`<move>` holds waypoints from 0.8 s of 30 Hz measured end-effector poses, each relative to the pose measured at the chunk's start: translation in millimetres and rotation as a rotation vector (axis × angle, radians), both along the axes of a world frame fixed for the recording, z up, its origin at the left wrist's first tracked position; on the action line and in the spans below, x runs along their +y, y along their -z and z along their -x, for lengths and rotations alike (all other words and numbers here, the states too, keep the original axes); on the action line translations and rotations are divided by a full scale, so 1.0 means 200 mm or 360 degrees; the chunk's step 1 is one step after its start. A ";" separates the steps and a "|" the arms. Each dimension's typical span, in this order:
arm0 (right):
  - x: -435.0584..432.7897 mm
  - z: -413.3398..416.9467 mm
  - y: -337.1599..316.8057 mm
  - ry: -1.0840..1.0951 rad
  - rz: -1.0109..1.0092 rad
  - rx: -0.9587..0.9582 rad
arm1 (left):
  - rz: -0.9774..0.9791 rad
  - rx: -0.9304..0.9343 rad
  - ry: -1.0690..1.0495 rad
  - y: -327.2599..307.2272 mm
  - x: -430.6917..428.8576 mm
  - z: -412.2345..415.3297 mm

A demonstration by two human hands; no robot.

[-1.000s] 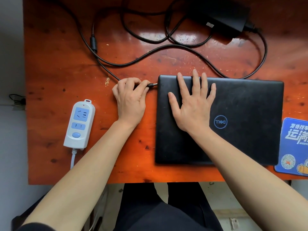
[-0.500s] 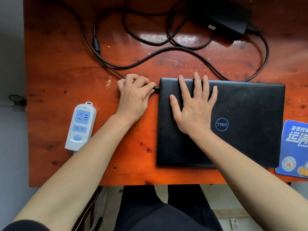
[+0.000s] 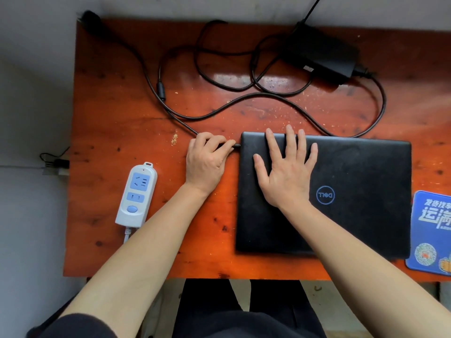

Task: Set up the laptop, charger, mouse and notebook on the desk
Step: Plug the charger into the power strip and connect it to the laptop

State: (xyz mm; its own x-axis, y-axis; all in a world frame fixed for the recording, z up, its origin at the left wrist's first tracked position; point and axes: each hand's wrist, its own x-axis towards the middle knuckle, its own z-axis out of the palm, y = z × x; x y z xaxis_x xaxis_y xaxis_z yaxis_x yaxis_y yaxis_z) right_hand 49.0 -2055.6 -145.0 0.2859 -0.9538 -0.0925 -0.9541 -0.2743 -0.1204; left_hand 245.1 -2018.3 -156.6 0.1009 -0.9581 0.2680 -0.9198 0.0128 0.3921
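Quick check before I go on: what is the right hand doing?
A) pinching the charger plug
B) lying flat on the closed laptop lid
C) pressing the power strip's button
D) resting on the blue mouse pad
B: the right hand lies with its fingers spread flat on the lid of the closed laptop, while the left hand pinches the charger plug at the laptop's left edge.

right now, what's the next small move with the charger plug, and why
Probably push the plug rightward, fully into the left edge of the laptop. The left hand pinches it right at that edge, and a short length of plug shows between hand and case, so it may not be seated. The right hand lies flat on the closed lid, bracing it against the push.
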 end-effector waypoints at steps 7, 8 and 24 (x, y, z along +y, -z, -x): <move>-0.01 0.00 -0.03 -0.0001 -0.0072 0.0032 | -0.0303 -0.0135 0.0008 -0.14 -0.01 -0.12; -0.02 0.00 -0.03 -0.0007 -0.0078 0.0038 | -0.0315 -0.0171 -0.0085 -0.15 0.00 -0.18; -0.38 -0.91 -0.18 -0.0304 0.0010 -0.0505 | -0.1039 -0.0116 -0.1042 0.01 0.00 -0.87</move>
